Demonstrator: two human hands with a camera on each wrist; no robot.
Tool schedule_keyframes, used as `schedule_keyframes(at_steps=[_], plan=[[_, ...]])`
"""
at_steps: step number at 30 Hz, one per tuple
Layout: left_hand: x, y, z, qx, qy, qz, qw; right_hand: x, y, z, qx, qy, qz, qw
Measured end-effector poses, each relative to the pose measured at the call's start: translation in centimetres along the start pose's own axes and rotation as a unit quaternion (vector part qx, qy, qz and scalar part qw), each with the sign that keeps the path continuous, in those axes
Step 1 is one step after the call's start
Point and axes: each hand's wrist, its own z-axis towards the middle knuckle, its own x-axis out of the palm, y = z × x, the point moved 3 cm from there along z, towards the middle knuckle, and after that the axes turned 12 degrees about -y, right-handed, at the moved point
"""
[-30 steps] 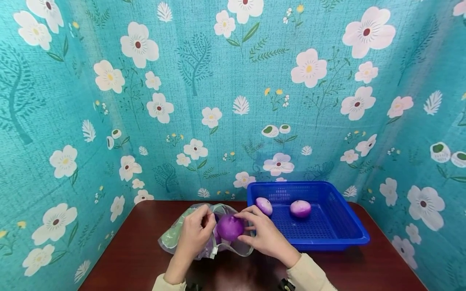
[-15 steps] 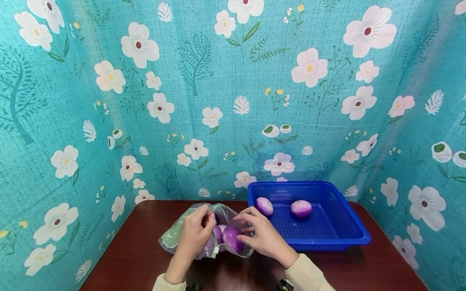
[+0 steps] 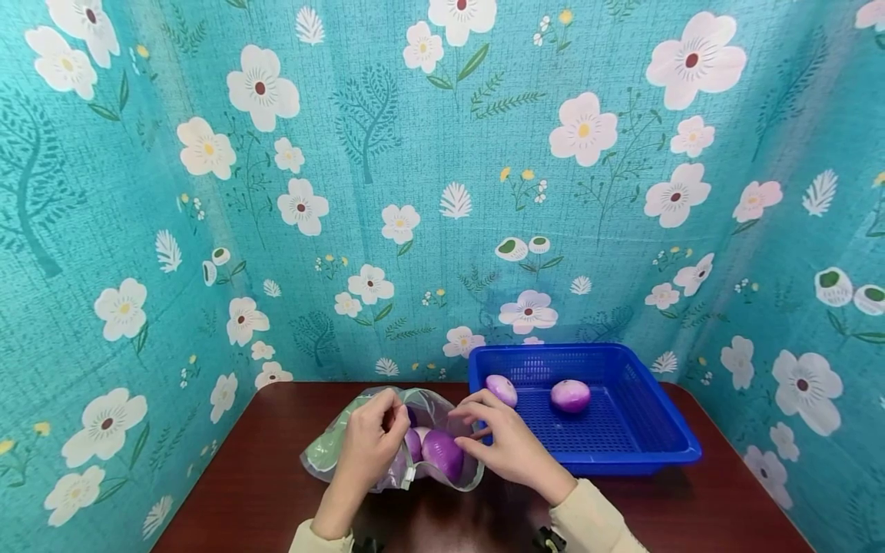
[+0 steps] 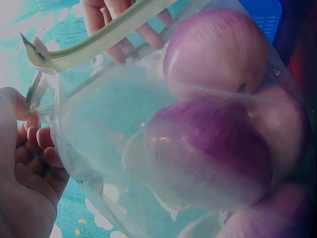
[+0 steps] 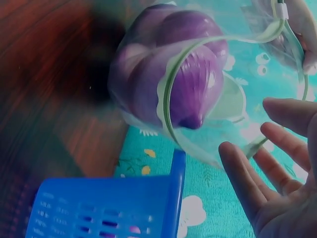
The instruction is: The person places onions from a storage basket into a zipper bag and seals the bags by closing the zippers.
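Observation:
A clear zip bag (image 3: 325,453) with several purple onions (image 3: 442,455) inside lies on the table, its mouth gaping to the right. My left hand (image 3: 373,438) pinches the bag's rim, and the left wrist view shows thumb and fingers (image 4: 42,136) at that edge. At the other side of the mouth is my right hand (image 3: 508,442), holding nothing, its fingers (image 5: 242,173) spread and loosely bent beside the zip rim (image 5: 171,94). In the right wrist view, one onion (image 5: 193,89) sits right at the mouth. Through the plastic, the left wrist view shows onions (image 4: 208,148) bunched together.
A blue perforated basket (image 3: 622,461) stands at the right, close to my right hand. Two onions, one by its left wall (image 3: 501,390) and one near its middle (image 3: 570,396), lie in it. Behind the dark red table (image 3: 256,461) hangs a flowered teal curtain (image 3: 429,269).
My right hand held an onion at the bag's mouth and let it go into the bag. Since then that hand has drawn back slightly right. The left hand keeps its hold on the rim.

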Motion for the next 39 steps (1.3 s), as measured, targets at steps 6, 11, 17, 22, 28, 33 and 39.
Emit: schedule_keyframes(at_steps=[6, 11, 17, 22, 28, 33, 39], plan=[[0.1, 0.0, 0.0, -0.006, 0.003, 0.002, 1.0, -1.7, -1.2, 0.1, 0.006, -0.025, -0.02, 0.999], [0.1, -0.1, 0.0, -0.006, 0.003, 0.001, 1.0, -3.8, -3.3, 0.4, 0.026, -0.047, -0.053, 0.997], [0.2, -0.1, 0.0, -0.008, 0.004, 0.002, 1.0, -7.7, -6.8, 0.9, 0.087, -0.042, -0.102, 0.99], [0.2, 0.0, -0.1, -0.007, 0.006, 0.006, 0.9999, -11.2, -9.7, 2.0, 0.153, -0.028, -0.148, 0.977], [0.1, -0.1, -0.2, -0.009, 0.008, 0.004, 0.9999, -14.1, -12.4, 3.4, 0.234, -0.005, -0.166, 0.958], [0.0, -0.1, -0.1, -0.008, 0.002, 0.0, 1.0, -14.7, -14.9, 3.8, 0.291, 0.015, -0.157, 0.944], [-0.1, 0.0, -0.1, 0.0, -0.003, 0.0, 1.0, -14.3, -17.6, 3.7, 0.33, 0.049, -0.17, 0.927]])
